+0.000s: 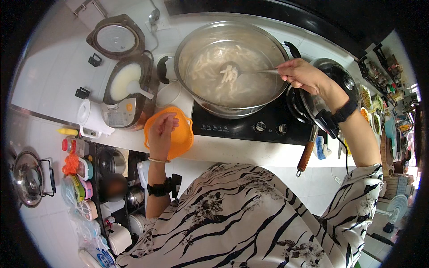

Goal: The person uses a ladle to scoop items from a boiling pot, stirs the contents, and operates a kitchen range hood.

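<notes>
My right hand (pixel 300 75) grips the metal handle of a ladle or skimmer (pixel 258 71) that reaches over a large stainless steel pot (pixel 231 110). Pale strips of food (pixel 229 74) are heaped in its bowl. More pale strips lie in the cloudy liquid (pixel 214 90) around it. My left hand (pixel 162 132) is over the left side of an orange plastic basket (pixel 181 139) on the counter, its fingers partly curled. Whether it touches the basket or holds anything is not clear.
The pot stands on a black hob (pixel 231 129). A glass-lidded pan (pixel 306 100), its wooden handle (pixel 305 155) over the counter edge, is right. An open rice cooker (pixel 134 97) holds white contents and a paddle (pixel 137 88). Beside it stands a white jug (pixel 92 117). A sponge (pixel 321 149) lies right.
</notes>
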The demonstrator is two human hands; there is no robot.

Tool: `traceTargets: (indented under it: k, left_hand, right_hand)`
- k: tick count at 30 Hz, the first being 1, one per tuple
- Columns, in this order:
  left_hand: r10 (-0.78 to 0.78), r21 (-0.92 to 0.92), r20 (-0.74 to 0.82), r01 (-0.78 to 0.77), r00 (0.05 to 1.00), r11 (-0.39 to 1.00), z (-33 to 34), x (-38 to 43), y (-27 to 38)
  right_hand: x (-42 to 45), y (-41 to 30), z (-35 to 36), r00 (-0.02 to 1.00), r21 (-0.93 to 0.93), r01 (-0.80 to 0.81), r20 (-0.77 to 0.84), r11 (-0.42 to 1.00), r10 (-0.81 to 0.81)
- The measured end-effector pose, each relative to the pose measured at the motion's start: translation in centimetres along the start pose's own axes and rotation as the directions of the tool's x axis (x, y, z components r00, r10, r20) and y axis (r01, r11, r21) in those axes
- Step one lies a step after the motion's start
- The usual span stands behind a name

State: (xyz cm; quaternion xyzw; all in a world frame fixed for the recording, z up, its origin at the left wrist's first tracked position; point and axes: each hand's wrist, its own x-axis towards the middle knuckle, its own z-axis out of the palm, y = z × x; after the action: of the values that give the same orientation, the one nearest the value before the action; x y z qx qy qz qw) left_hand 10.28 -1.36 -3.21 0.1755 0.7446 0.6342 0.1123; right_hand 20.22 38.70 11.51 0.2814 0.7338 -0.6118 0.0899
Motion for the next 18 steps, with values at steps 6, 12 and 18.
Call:
traceTargets:
  k: [6, 12, 18]
  left_hand:
    - [0.016, 0.007, 0.004, -0.016, 1.0, 1.0, 0.0, 0.0, 0.2]
    - [0.015, 0.016, 0.005, -0.015, 1.0, 1.0, 0.0, -0.1, 0.9]
    - [0.016, 0.006, -0.006, -0.016, 1.0, 1.0, 0.0, -0.1, 0.9]
  right_hand:
    - [0.9, 0.7, -0.5, 0.999, -0.124, 0.051, 0.003, 0.991, -0.051]
    - [0.7, -0.1, -0.1, 0.994, -0.243, 0.104, 0.001, 0.964, -0.107]
    - [0.4, -0.8, -0.3, 0.994, -0.252, 0.109, 0.019, 0.962, -0.108]
